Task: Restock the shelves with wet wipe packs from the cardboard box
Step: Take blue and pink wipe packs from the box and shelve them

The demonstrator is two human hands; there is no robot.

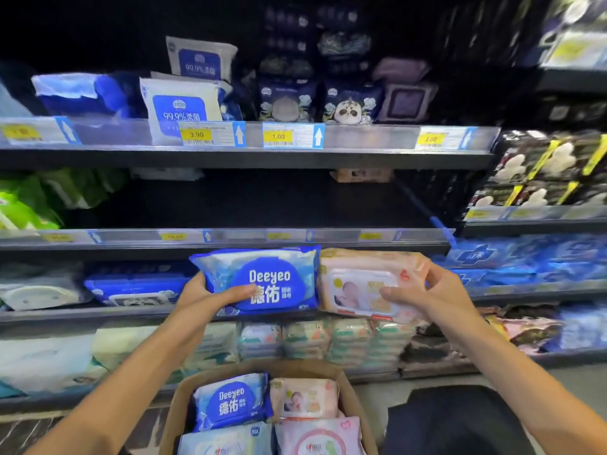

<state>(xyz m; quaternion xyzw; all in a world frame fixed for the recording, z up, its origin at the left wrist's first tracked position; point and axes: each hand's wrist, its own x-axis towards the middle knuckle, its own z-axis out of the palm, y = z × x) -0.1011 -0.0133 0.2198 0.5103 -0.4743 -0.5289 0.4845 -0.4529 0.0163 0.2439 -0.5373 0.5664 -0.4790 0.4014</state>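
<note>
My left hand (pixel 210 295) grips a blue Deeyeo wet wipe pack (pixel 279 274) by its left end, thumb across the front. My right hand (pixel 427 293) holds a pink wet wipe pack (pixel 358 284) with a white flip lid by its right end. Both packs are raised side by side in front of the shelf edge (pixel 230 249) below a nearly bare shelf (pixel 256 201). Down low stands the cardboard box (pixel 170 418), holding another blue Deeyeo pack (pixel 230 402), a small pink pack (pixel 305 397) and two more packs underneath.
The top shelf carries white-and-blue packs (pixel 180 106) and dark packs with price tags (pixel 279 136). Green packs (pixel 29 198) sit at the left of the bare shelf. Lower shelves hold blue packs (pixel 138 287) and stacked pastel packs (pixel 328 339). A neighbouring shelf unit stands at the right.
</note>
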